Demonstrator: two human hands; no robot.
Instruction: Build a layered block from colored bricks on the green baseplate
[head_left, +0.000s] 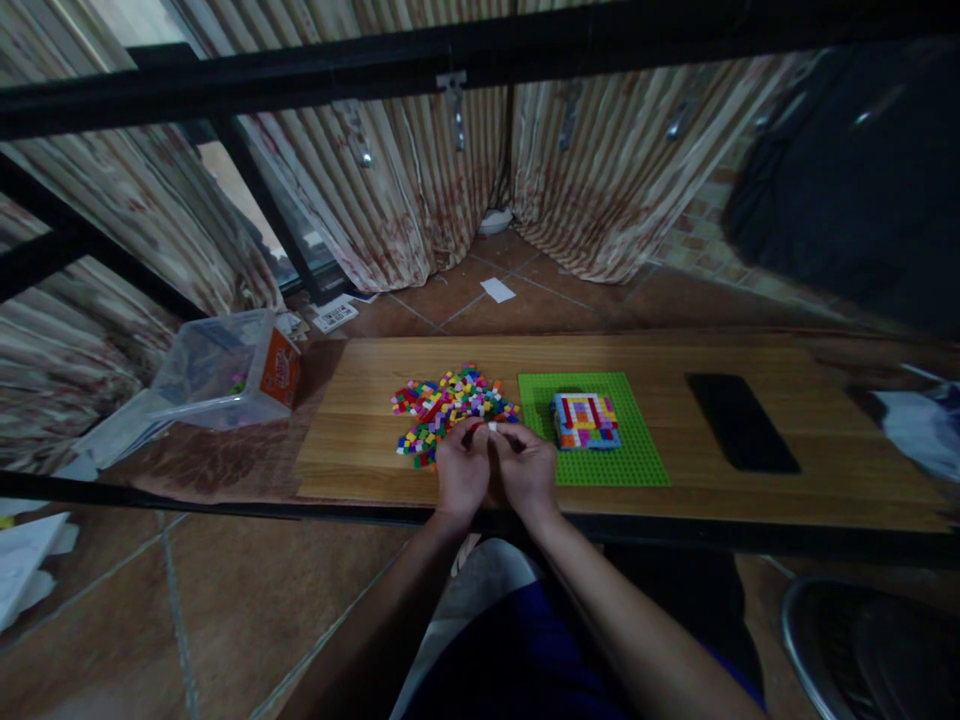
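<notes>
My left hand (462,472) and my right hand (529,470) meet in front of the loose bricks, fingers closed in a pinch. A small white brick (493,427) shows at the fingertips of my right hand. Something red (476,428), seemingly another toy brick, is partly hidden by the fingers of my left hand. Just beyond lies a spread pile of small coloured building bricks (450,400). To the right of my hands, a low block built of multicoloured bricks (586,420) stands on a green studded baseplate (641,455).
A black flat device, likely a phone or tablet (742,422), lies on the wooden table (675,355) at the right. Left of the wood stands a clear plastic box (225,375) with an orange label. A dark metal bar (480,65) crosses above, before striped curtains (405,190).
</notes>
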